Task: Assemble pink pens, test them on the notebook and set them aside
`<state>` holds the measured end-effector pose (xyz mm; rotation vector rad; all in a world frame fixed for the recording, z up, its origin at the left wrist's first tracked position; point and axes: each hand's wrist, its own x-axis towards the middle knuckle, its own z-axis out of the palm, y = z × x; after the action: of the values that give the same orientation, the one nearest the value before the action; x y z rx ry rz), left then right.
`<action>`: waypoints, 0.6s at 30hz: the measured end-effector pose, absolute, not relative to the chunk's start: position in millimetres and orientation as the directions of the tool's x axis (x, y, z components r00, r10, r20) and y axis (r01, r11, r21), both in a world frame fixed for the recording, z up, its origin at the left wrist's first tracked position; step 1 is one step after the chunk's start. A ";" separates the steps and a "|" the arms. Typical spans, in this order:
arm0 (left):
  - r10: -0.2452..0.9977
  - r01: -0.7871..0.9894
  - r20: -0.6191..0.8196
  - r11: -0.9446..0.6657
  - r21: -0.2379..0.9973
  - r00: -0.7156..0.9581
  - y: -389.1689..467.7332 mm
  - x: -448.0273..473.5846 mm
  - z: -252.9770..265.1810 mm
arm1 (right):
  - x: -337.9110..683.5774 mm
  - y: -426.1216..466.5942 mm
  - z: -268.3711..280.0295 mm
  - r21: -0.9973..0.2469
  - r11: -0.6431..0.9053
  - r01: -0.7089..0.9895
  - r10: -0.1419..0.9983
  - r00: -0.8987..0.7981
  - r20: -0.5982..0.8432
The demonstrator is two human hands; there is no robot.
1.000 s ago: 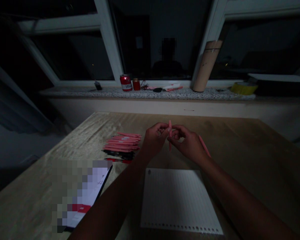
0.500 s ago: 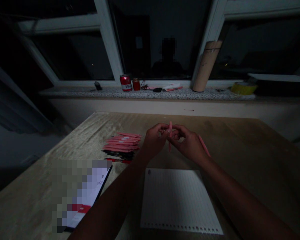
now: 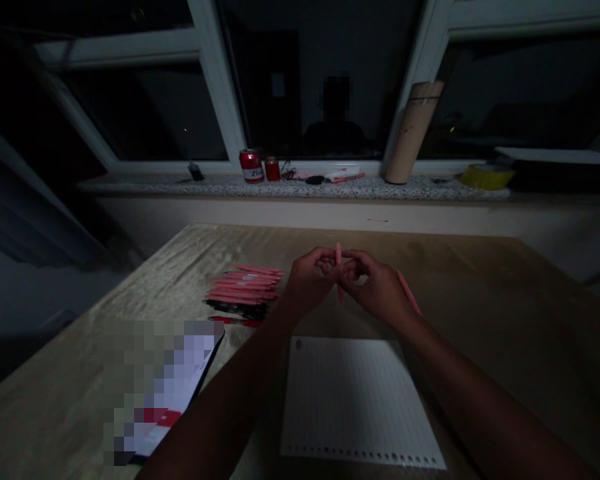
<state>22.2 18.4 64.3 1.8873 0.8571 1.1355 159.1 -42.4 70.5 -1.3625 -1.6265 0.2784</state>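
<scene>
Between my two hands a pink pen (image 3: pixel 339 255) is held nearly upright above the table. The fingertips of my left hand (image 3: pixel 310 277) pinch it from the left. From the right, the fingers of my right hand (image 3: pixel 373 277) close on the same pen. Another pink pen (image 3: pixel 409 292) lies on the table beside my right wrist. A pile of pink pens (image 3: pixel 245 287) sits to the left of my left hand, with black pens (image 3: pixel 237 309) and a red pen (image 3: pixel 235 321) along its near side. Below my hands lies a lined sheet (image 3: pixel 357 400) with punched holes along its near edge.
A phone (image 3: pixel 180 387), partly pixelated, lies at the left by my forearm. On the windowsill (image 3: pixel 220 189) stand a red can (image 3: pixel 251 166), a small red jar (image 3: pixel 273 169), a tall tan cylinder (image 3: pixel 414 133) and a yellow tape roll (image 3: pixel 487 177).
The pen's upper end has tipped slightly to the left between my fingers. Both hands keep nearly the same place, and the things on the table have not moved.
</scene>
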 end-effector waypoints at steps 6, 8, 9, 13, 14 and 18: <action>0.791 0.145 0.426 -0.531 0.835 0.440 15.1 20.5 69.1 | 158.9 -41.1 68.9 -0.706 0.348 0.617 0.861 0.088 0.501; 0.787 0.148 0.436 -0.541 0.828 0.437 14.1 20.0 70.8 | 159.2 -41.2 68.7 -0.699 0.351 0.624 0.859 0.083 0.506; 0.791 0.153 0.439 -0.541 0.827 0.426 13.9 19.9 71.2 | 159.4 -41.3 68.7 -0.695 0.350 0.628 0.858 0.083 0.507; 0.822 0.150 0.422 -0.506 0.850 0.383 15.6 20.7 69.0 | 159.9 -41.9 69.4 -0.692 0.344 0.635 0.858 0.088 0.507; 0.826 0.142 0.416 -0.496 0.857 0.380 16.4 21.2 68.1 | 159.9 -42.0 69.7 -0.692 0.344 0.635 0.857 0.090 0.508; 0.829 0.099 0.407 -0.476 0.874 0.384 18.4 22.5 66.4 | 158.9 -42.1 70.2 -0.701 0.344 0.625 0.859 0.091 0.503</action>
<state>22.5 18.4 66.4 1.8429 0.8048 1.1494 158.9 -42.1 70.2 -1.3642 -1.6167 0.2963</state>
